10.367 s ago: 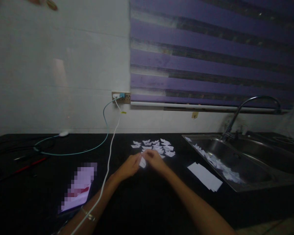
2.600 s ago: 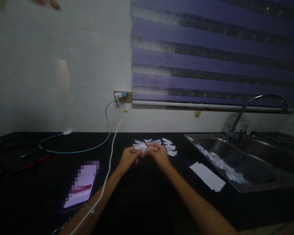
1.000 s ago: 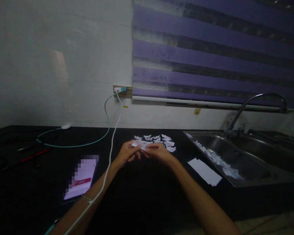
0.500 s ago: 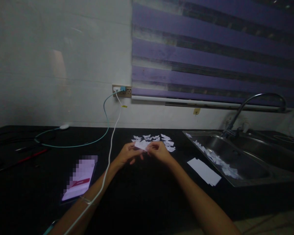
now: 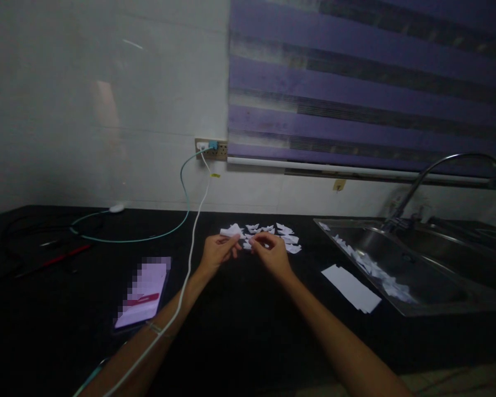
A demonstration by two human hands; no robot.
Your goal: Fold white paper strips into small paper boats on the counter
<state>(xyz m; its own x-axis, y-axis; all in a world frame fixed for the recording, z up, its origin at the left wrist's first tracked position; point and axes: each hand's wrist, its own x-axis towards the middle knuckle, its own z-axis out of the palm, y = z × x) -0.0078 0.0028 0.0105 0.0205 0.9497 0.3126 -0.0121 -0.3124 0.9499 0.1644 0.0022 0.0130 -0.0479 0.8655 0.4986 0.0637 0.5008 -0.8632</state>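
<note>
My left hand (image 5: 219, 255) pinches a small folded white paper (image 5: 230, 230) between thumb and fingers, held up over the dark counter. Close by on its right, my right hand (image 5: 269, 251) has thumb and index finger curled together in a pinch. Whether anything sits between those fingertips is too small to tell; the folded paper appears apart from them. Just behind both hands, several folded paper boats (image 5: 290, 239) stand in rows on the counter, partly covered by the hands. A stack of flat white paper sheets (image 5: 351, 288) lies to the right of my right forearm.
A phone (image 5: 144, 298) with a lit screen lies at the left. A white cable (image 5: 190, 248) runs from the wall socket (image 5: 221, 150) across my left forearm. At the right is a steel sink (image 5: 434, 275) with a tap (image 5: 413, 190) and many paper pieces (image 5: 372, 267) along its left side.
The folded paper has moved leftward with my left hand, away from the right fingertips, which both hands were touching before. The whole view has shifted slightly.
</note>
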